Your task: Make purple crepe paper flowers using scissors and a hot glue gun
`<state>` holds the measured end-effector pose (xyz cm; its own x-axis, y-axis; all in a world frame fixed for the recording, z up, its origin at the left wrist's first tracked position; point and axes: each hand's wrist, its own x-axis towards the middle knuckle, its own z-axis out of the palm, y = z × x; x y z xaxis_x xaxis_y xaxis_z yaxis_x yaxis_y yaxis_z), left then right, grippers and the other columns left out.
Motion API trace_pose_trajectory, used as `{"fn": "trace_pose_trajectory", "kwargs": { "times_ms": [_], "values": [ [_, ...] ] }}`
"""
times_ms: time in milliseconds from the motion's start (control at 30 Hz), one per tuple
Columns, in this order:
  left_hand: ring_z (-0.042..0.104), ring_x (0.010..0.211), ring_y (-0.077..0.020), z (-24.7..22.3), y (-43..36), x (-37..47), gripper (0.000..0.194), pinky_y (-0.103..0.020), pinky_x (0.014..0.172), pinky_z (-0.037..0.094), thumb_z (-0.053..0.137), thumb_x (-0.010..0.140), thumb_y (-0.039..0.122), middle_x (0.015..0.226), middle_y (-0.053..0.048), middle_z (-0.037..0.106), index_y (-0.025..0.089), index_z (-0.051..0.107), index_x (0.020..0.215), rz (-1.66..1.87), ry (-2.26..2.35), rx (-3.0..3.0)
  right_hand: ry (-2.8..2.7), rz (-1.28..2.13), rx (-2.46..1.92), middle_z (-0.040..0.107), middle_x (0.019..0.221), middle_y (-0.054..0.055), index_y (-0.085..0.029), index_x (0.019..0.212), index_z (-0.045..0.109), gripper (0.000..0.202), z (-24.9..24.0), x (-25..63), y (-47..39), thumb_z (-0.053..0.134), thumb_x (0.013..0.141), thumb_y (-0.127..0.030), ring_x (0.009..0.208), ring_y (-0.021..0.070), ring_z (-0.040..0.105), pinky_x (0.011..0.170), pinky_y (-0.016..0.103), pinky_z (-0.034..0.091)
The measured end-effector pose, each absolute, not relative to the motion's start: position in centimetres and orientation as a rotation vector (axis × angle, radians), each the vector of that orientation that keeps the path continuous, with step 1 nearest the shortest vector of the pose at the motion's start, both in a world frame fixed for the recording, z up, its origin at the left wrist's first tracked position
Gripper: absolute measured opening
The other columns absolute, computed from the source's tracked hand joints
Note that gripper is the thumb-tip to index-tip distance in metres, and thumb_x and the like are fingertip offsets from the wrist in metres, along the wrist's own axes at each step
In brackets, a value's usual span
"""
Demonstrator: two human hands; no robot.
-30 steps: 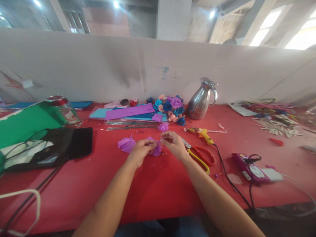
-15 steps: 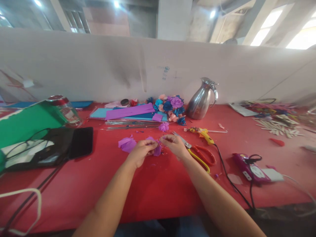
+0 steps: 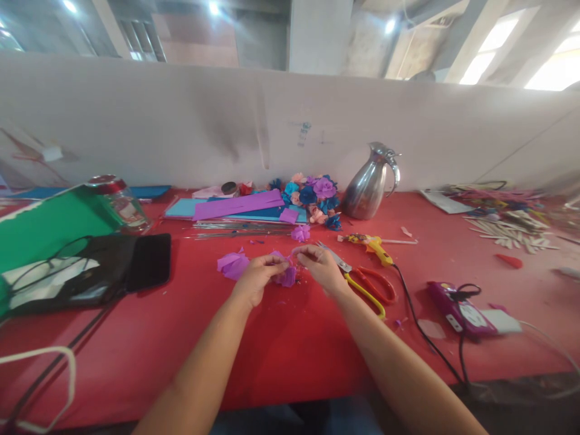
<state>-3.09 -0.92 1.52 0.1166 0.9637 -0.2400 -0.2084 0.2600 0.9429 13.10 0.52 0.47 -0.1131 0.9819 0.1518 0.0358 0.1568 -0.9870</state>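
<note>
Left hand (image 3: 259, 278) and right hand (image 3: 321, 267) pinch thin purple piece (image 3: 290, 259) between fingertips, over purple paper (image 3: 285, 280) on red tabletop (image 3: 290, 344); uneven pull could tear it, right wrist could nudge scissors (image 3: 345, 266) close by

Pale wall (image 3: 181, 121): small blue-green marks (image 3: 303, 134) stand stacked in a column, apparently stamped or written characters, too blurred to read.
Beside them: a faint cross-shaped mark (image 3: 323, 139) shows on the same wall.
Red-lidded jar (image 3: 116, 196): a pale label (image 3: 131, 212) wraps the side, its print illegible.
Purple device (image 3: 462, 311): a whitish panel (image 3: 472, 315) carries no legible word or number.
</note>
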Motion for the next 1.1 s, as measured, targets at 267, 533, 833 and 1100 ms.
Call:
{"fn": "trace_pose_trajectory", "kwargs": {
  "times_ms": [267,533,833,1100],
  "values": [
    [0.057,0.059,-0.0111,1.2,-0.7,-3.0,0.026,-0.025,0.059,0.044,0.085,0.048,0.018,0.064,0.000,0.066,0.014,0.066,0.067,1.144,0.925,0.588,-1.433,1.389,-0.903,0.066,0.075,0.002,-0.017,0.080,0.064,0.025,-0.1,11.4,-0.9,0.068,0.070,-0.039,0.065,0.0137,0.058,0.064,0.027,0.046],
    [0.056,0.057,-0.0117,1.4,-0.9,-2.8,0.027,-0.026,0.057,0.044,0.085,0.048,0.022,0.061,0.000,0.064,0.014,0.065,0.064,1.153,0.920,0.675,-1.387,1.301,-0.897,0.064,0.066,0.000,-0.020,0.073,0.063,0.020,-0.6,10.7,-1.3,0.066,0.072,-0.039,0.059,0.0141,0.058,0.058,0.026,0.046],
    [0.057,0.063,-0.0120,1.6,-1.0,-3.0,0.026,-0.025,0.063,0.043,0.085,0.047,0.028,0.066,-0.003,0.068,0.014,0.071,0.063,1.206,0.997,0.846,-1.467,1.308,-0.898,0.063,0.063,-0.001,-0.020,0.069,0.064,0.017,-0.2,11.1,-1.3,0.063,0.074,-0.036,0.058,0.0135,0.056,0.059,0.026,0.044],
    [0.052,0.050,-0.0108,1.6,-0.9,-3.3,0.025,-0.025,0.054,0.040,0.084,0.047,0.027,0.051,0.001,0.059,0.015,0.063,0.054,1.131,0.957,0.830,-1.495,1.401,-0.851,0.063,0.065,0.000,-0.019,0.070,0.063,0.020,-0.4,10.7,-1.4,0.060,0.077,-0.038,0.058,0.0136,0.055,0.061,0.028,0.045]
  ]
}}
